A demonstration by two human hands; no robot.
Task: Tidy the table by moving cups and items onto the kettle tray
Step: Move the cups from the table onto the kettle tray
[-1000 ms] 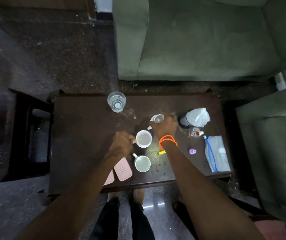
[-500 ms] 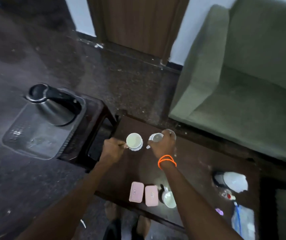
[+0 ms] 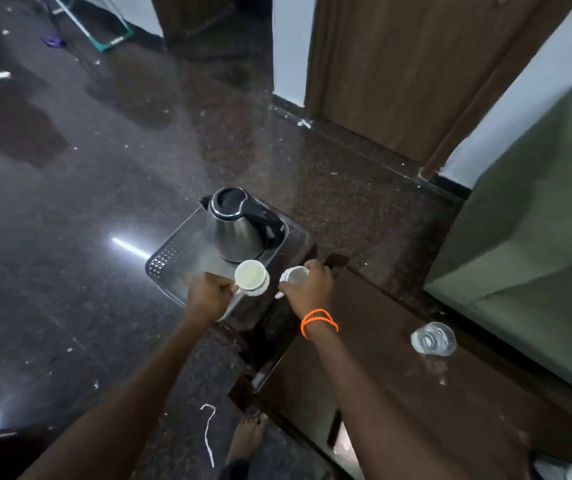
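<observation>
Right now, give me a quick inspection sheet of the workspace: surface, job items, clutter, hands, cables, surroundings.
Surface: dark wooden coffee table, dusty; grey plastic kettle tray on a side stand beside it.
Job's things: steel electric kettle upright on the tray; white ceramic cup held over the tray's near corner; second white cup held beside the tray; clear drinking glass on the table.
Clutter: white string on the floor.
Grippers: left hand grips the first cup's handle; right hand grips the second cup.
Cables: nothing seen.
Surroundings: green sofa, brown wooden door, dark polished floor.

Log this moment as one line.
left hand: holds cup over tray | right hand: holds cup beside tray | kettle: on tray
</observation>
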